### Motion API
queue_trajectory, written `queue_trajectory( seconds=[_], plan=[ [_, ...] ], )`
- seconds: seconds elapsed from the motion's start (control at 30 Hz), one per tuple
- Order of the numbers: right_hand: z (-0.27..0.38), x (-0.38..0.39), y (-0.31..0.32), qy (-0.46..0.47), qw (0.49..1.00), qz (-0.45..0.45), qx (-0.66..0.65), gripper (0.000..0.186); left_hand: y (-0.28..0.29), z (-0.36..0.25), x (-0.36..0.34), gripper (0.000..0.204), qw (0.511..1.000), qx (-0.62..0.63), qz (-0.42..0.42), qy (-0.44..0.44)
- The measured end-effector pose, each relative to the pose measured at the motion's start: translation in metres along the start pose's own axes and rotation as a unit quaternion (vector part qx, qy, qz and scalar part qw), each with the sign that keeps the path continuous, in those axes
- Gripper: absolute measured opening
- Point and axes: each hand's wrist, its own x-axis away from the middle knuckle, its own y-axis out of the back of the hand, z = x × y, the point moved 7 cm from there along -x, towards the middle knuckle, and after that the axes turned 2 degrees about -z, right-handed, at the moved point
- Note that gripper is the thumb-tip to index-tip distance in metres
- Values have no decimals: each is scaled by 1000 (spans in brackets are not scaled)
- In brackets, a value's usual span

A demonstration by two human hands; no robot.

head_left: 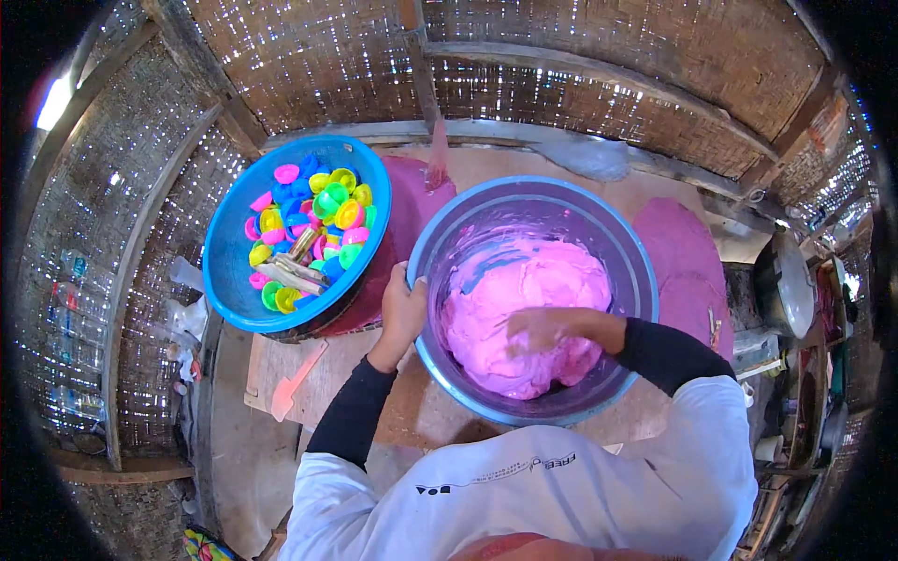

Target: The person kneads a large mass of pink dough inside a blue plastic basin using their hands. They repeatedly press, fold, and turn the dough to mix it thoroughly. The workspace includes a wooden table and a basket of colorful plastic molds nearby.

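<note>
Wooden table [412, 411]: beneath the left grip [404, 309] and right grip [544, 332]; bears everything listed below.
Purple tub [622, 248]: round, wide, blue-edged; left wall at the left grip, right wall beyond the right grip. Probably light by itself, heavy with its load. Rim looks smooth, somewhat flexible; best hold is on the rim, one side steadied.
Blue basin [213, 252]: to the left of the left grip, just beside the tub; not held.
Pink mass [533, 271]: inside the tub, under and around the right grip, to the right of the left grip. Glossy, folded, smeared up the wall. Judged soft, thick, sticky, slippery on top; heavy as a whole, not fragile. Take hold from below or at an edge, in handfuls; a pinch would likely slide through.
Left grip state: closed around the tub's left rim, thumb over the edge; no pink mass in it.
Right grip state: at the surface of the mass, touching it; blurred, fingers look part bent. Cannot tell how far open, or whether any is held.
Pink spatula [284, 397]: flat on the table, below and left of the left grip; untouched.
Coloured cups [332, 199]: heaped in the blue basin, up and left of the left grip.
</note>
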Motion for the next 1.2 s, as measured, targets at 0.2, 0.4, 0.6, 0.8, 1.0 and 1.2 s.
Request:
queue_trajectory(
  seconds=[0.2, 0.4, 0.6, 0.8, 1.0, 1.2],
  plan=[
    [-79, -43, 16, -151, 917, -285, -235, 15, -5, 23, 0, 29, 1000, 23, -4, 5],
    [-199, -106, -29, -94, 485, -420, -761, 26, -5, 15, 1, 28, 999, 35, -1, 16],
    [-198, -147, -50, -105, 478, -335, -805, 24, -6, 18, -1, 27, 999, 29, 1, 18],
    [-157, -137, -29, -102, 501, -293, -808, 25, -5, 16, 0, 27, 999, 32, -3, 19],
    [-103, -74, 37, -41, 818, -310, -482, 10, -5, 23, -1, 29, 1000, 27, -7, 10],
    [-214, 94, 72, -117, 923, -212, -298, 27, -13, 16, 0, 29, 999, 41, 2, 13]
  ],
)
